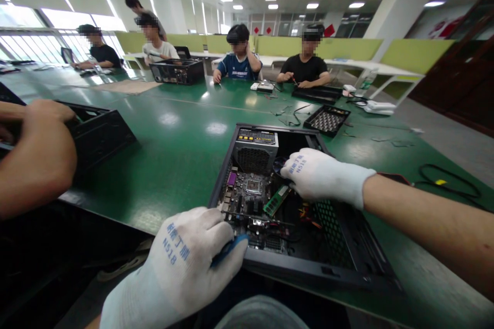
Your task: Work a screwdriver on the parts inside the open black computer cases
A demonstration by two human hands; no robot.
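Observation:
An open desktop computer case point(326, 270) lies in front of me, with a power supply point(257, 151), a motherboard point(241, 190) and a bare processor socket point(254, 186) inside. My left hand point(193, 257), in a white glove, is closed on the case's near left edge; a blue patch shows between thumb and fingers. Inside the case, my gloved right hand point(309, 172) has its fingers bent around a dark round cooling fan point(280, 165), partly hidden by the hand. A green memory module point(277, 200) sits tilted just below that hand. Loose cables point(309, 214) lie to its right.
At left, another person's arm point(42, 149) reaches into a second black case point(100, 133). A black tray-like part point(327, 120) and a black cable point(447, 180) lie on the green table point(173, 159). Several people sit across the table, near another case point(177, 70).

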